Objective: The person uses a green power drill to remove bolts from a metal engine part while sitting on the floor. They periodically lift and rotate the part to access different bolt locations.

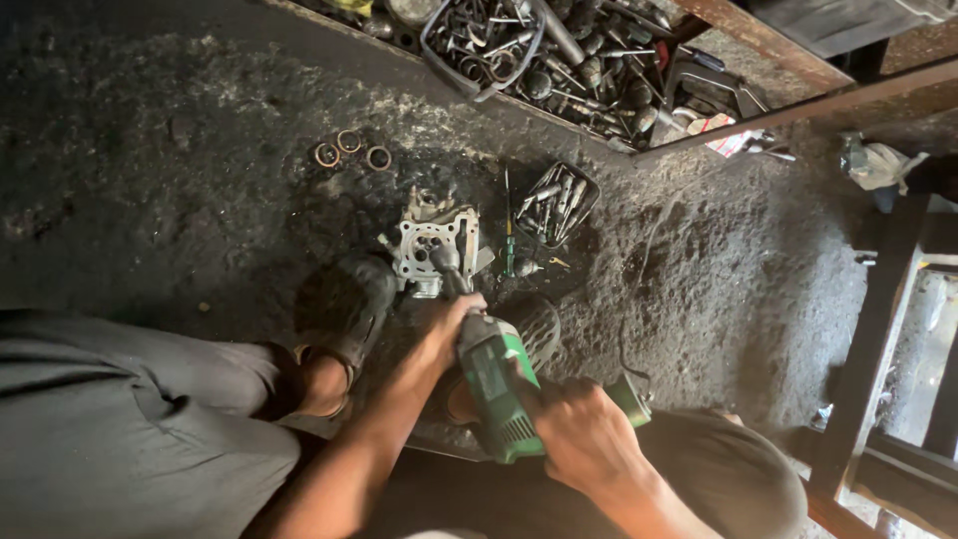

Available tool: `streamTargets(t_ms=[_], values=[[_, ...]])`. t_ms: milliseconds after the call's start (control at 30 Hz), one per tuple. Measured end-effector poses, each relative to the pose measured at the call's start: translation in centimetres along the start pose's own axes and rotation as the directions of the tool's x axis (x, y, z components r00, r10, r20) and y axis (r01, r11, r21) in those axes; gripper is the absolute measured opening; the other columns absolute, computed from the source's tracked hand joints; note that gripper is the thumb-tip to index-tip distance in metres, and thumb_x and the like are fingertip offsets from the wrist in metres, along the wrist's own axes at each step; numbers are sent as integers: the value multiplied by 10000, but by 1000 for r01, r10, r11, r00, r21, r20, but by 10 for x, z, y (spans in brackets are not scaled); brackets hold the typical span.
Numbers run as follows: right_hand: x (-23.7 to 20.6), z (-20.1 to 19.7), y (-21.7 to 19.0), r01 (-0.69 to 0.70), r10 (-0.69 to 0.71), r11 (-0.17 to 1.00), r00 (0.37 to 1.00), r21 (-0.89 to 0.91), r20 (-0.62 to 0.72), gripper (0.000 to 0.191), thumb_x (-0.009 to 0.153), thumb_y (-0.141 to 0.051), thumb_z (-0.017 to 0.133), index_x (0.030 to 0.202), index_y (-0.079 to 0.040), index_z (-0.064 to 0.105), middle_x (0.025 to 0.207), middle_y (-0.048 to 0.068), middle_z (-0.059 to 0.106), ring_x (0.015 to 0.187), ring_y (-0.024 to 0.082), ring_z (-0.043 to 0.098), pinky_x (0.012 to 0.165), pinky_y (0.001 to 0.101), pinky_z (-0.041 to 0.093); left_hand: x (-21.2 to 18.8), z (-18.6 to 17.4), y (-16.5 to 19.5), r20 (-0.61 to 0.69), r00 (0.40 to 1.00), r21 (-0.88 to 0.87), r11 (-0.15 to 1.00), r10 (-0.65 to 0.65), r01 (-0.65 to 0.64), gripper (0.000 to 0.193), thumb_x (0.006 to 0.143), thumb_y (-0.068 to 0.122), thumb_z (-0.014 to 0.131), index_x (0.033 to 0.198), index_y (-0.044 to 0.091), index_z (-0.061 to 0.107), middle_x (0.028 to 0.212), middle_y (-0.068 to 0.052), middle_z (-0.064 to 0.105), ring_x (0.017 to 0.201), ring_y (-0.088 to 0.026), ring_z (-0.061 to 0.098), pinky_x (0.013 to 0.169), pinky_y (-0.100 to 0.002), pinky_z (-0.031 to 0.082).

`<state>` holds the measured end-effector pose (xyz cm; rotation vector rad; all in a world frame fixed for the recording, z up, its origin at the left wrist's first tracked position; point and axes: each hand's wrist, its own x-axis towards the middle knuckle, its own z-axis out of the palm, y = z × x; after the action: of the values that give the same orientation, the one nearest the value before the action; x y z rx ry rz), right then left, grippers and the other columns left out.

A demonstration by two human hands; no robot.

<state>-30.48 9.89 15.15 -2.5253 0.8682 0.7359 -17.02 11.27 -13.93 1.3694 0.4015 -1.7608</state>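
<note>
A green power drill (496, 384) points down into a grey metal engine cylinder head (431, 243) that sits on the dirty floor. My left hand (448, 322) wraps the front of the drill near its chuck. My right hand (582, 431) grips the drill's rear handle. My shoes (351, 304) flank the cylinder head, one on each side, and the shoe on the right is partly hidden behind the drill.
Three metal rings (350, 150) lie on the floor behind the head. A small black tray of metal parts (556, 204) and a green-handled screwdriver (508, 240) lie to its right. A crate of tools and scrap (559, 50) stands at the back. A wooden frame (878, 329) rises at right.
</note>
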Motion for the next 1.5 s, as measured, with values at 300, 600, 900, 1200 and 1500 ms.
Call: streamTargets(t_ms=[300, 600, 900, 1200, 1500], values=[[16, 21, 2, 92, -55, 936, 992, -340, 118, 823, 730, -101, 730, 1472, 37, 404, 825, 88, 662, 732, 226, 661, 683, 364, 522, -20, 4, 33, 125, 978, -45, 986, 166, -162, 320, 726, 202, 778, 935, -17, 672, 765, -92, 699, 634, -209, 669, 615, -342, 567], [14, 9, -5, 133, -87, 932, 985, -337, 149, 857, 742, -153, 772, 1469, 72, 380, 851, 78, 650, 768, 223, 658, 700, 362, 517, -13, -6, 16, 142, 983, -58, 992, 117, -110, 279, 741, 209, 755, 920, 28, 640, 739, -67, 669, 610, -195, 647, 596, -346, 557], [8, 0, -5, 60, -50, 987, 996, -149, 68, 963, 586, -97, 859, 1442, -4, 430, 853, 88, 676, 806, 233, 678, 761, 351, 541, 0, -8, 2, 74, 997, -30, 999, 18, -15, 247, 759, 213, 767, 883, 39, 643, 712, -53, 633, 565, -201, 600, 540, -348, 503], [16, 18, -5, 85, -78, 928, 996, -363, 35, 804, 716, -82, 760, 1444, 37, 442, 815, 74, 677, 722, 214, 682, 666, 363, 528, -28, -2, 34, 285, 955, -100, 994, 80, -53, 309, 790, 238, 725, 979, 20, 618, 844, -127, 707, 731, -237, 692, 733, -361, 599], [32, 32, 3, 139, -210, 924, 963, -357, -168, 735, 689, -128, 707, 1384, 15, 517, 807, 57, 692, 708, 208, 692, 648, 344, 546, -11, -12, 38, 162, 982, -191, 979, 97, -65, 306, 763, 195, 743, 952, -18, 631, 826, -133, 682, 705, -262, 718, 688, -403, 603]])
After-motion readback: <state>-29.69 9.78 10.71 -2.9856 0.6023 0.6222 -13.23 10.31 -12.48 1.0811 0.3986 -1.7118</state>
